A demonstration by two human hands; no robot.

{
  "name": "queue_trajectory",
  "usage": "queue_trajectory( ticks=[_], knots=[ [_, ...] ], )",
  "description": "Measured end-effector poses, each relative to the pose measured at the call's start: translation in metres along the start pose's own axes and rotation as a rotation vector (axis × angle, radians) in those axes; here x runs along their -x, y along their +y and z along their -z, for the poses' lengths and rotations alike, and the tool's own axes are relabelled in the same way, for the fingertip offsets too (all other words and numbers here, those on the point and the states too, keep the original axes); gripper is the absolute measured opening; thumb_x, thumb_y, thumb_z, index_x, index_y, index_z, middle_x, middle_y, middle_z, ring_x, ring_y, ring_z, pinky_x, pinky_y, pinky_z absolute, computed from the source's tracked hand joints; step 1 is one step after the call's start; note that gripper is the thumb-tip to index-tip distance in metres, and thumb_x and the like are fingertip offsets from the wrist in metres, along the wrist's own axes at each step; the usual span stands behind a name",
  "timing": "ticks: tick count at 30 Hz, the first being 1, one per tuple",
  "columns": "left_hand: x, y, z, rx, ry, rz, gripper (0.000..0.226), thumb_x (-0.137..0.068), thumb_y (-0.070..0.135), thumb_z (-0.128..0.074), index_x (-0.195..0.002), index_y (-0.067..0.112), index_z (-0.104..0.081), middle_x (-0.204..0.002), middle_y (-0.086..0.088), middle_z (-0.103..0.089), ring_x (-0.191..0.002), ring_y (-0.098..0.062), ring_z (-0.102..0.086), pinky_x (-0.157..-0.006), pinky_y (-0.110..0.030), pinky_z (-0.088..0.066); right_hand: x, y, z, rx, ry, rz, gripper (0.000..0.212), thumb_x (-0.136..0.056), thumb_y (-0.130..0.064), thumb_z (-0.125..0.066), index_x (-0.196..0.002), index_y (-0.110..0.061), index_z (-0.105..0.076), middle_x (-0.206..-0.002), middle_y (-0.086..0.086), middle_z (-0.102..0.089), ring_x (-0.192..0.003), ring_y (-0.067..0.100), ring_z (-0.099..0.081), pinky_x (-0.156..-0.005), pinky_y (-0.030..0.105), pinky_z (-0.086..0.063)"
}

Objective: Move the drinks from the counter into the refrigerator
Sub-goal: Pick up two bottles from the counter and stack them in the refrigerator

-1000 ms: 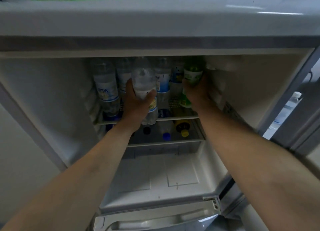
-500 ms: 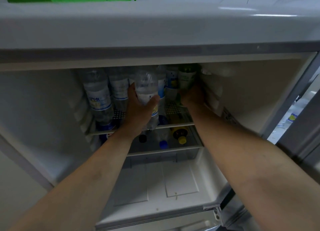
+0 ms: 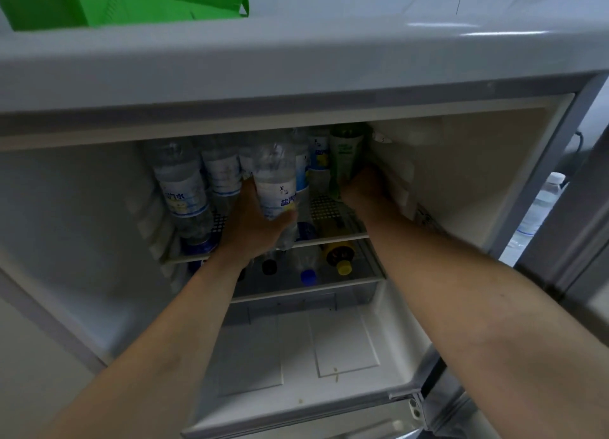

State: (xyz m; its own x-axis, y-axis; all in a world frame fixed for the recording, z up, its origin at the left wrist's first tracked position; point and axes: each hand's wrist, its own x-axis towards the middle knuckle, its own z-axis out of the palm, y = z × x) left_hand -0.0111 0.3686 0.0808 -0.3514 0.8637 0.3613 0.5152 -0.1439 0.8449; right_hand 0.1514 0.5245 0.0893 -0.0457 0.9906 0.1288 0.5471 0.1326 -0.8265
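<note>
Gripped at mid-body on the upper shelf point(image 3: 333, 238) of the refrigerator point(image 3: 461, 162) — clear water bottle point(image 3: 275, 181) in left hand point(image 3: 253, 228), green bottle point(image 3: 346, 157) in right hand point(image 3: 365, 191) — likely full, heavy, slick, thin-walled.

R hand point(image 3: 364, 191) fingers hidden behind green bottle point(image 3: 344, 155); bottle tops cut off.

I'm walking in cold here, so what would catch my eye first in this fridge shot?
Two bare arms reach into the open refrigerator: the left hand grips a clear water bottle on the upper shelf, the right hand holds a green bottle beside the right wall. A bright green bag sits on top.
</note>
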Motion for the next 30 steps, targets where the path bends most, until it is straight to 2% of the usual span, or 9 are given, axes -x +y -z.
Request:
queue_trajectory(
  ticks=[6,9,12,14,16,19,21,26,30],
  knots=[
    [-0.007,0.001,-0.027,0.000,0.036,-0.011,0.071,-0.076,0.033,-0.082,-0.132,0.030,-0.040,-0.126,0.012,-0.056,-0.115,-0.011,-0.059,-0.094,-0.030,-0.051,0.041,0.006,-0.007,-0.312,0.214,0.107,0.023,-0.095,-0.016,-0.060,-0.118,-0.012,-0.064,-0.114,0.005,-0.067,-0.109,0.024,-0.063,-0.092,0.041,-0.054],
    [-0.013,0.008,-0.047,0.070,0.016,-0.024,0.071,-0.076,0.036,-0.082,-0.132,0.031,-0.037,-0.122,0.015,-0.055,-0.107,-0.003,-0.058,-0.082,-0.013,-0.047,0.067,0.017,-0.012,-0.530,0.182,0.099,0.014,-0.092,-0.022,-0.065,-0.087,-0.034,-0.063,-0.083,-0.019,-0.067,-0.084,-0.002,-0.065,-0.076,0.019,-0.053],
    [-0.019,0.010,-0.061,0.117,-0.017,-0.069,0.064,-0.081,0.029,-0.079,-0.133,0.022,-0.043,-0.128,0.008,-0.057,-0.111,-0.004,-0.058,-0.085,-0.009,-0.050,0.082,0.028,-0.015,-0.589,0.079,0.177,0.010,-0.091,-0.022,-0.067,-0.095,-0.031,-0.067,-0.084,-0.023,-0.068,-0.077,-0.016,-0.063,-0.061,0.002,-0.045],
    [-0.022,0.008,-0.062,0.122,-0.059,-0.082,0.061,-0.087,0.017,-0.074,-0.140,0.012,-0.044,-0.132,0.000,-0.058,-0.116,-0.012,-0.058,-0.085,-0.010,-0.051,0.084,0.033,-0.013,-0.578,0.015,0.226,0.026,-0.091,-0.024,-0.068,-0.117,-0.020,-0.067,-0.100,-0.016,-0.071,-0.089,-0.011,-0.066,-0.069,0.005,-0.049],
    [-0.025,0.005,-0.056,0.115,-0.157,-0.097,0.060,-0.092,0.010,-0.067,-0.146,0.013,-0.041,-0.137,-0.002,-0.056,-0.120,-0.011,-0.056,-0.089,-0.009,-0.049,0.087,0.033,-0.012,-0.495,-0.047,0.262,0.048,-0.086,-0.032,-0.074,-0.131,-0.023,-0.059,-0.115,-0.010,-0.070,-0.100,-0.003,-0.066,-0.079,0.013,-0.053],
    [-0.029,-0.003,-0.041,-0.020,-0.273,-0.079,0.055,-0.097,0.011,-0.060,-0.148,0.022,-0.041,-0.141,0.005,-0.053,-0.123,-0.010,-0.053,-0.107,-0.032,-0.046,0.088,0.026,-0.020,-0.332,-0.048,0.248,0.064,-0.075,-0.044,-0.083,-0.131,-0.029,-0.056,-0.121,-0.009,-0.067,-0.104,0.007,-0.064,-0.083,0.025,-0.055],
    [-0.031,-0.011,-0.031,-0.141,-0.279,-0.085,0.050,-0.100,0.009,-0.053,-0.147,0.022,-0.043,-0.143,0.001,-0.053,-0.125,-0.014,-0.053,-0.109,-0.040,-0.045,0.084,0.020,-0.026,-0.212,-0.015,0.223,0.062,-0.075,-0.047,-0.082,-0.128,-0.026,-0.057,-0.123,-0.002,-0.068,-0.107,0.016,-0.065,-0.087,0.035,-0.056],
    [-0.020,-0.030,-0.011,-0.211,-0.125,0.014,0.045,-0.100,0.017,-0.051,-0.144,0.025,-0.046,-0.137,0.001,-0.058,-0.115,-0.009,-0.056,-0.096,-0.027,-0.047,0.070,0.022,-0.033,-0.103,0.063,0.161,0.044,-0.087,-0.025,-0.071,-0.127,-0.021,-0.053,-0.128,0.001,-0.063,-0.116,0.023,-0.061,-0.083,0.024,-0.042],
    [0.000,-0.032,-0.019,-0.221,-0.150,-0.077,0.044,-0.100,0.009,-0.048,-0.143,0.021,-0.047,-0.137,0.000,-0.057,-0.116,-0.008,-0.055,-0.092,-0.018,-0.043,0.063,0.008,-0.041,-0.122,0.106,0.091,0.078,-0.072,-0.047,-0.082,-0.135,-0.021,-0.043,-0.133,0.005,-0.058,-0.115,0.025,-0.060,-0.083,0.031,-0.048]
  ],
)
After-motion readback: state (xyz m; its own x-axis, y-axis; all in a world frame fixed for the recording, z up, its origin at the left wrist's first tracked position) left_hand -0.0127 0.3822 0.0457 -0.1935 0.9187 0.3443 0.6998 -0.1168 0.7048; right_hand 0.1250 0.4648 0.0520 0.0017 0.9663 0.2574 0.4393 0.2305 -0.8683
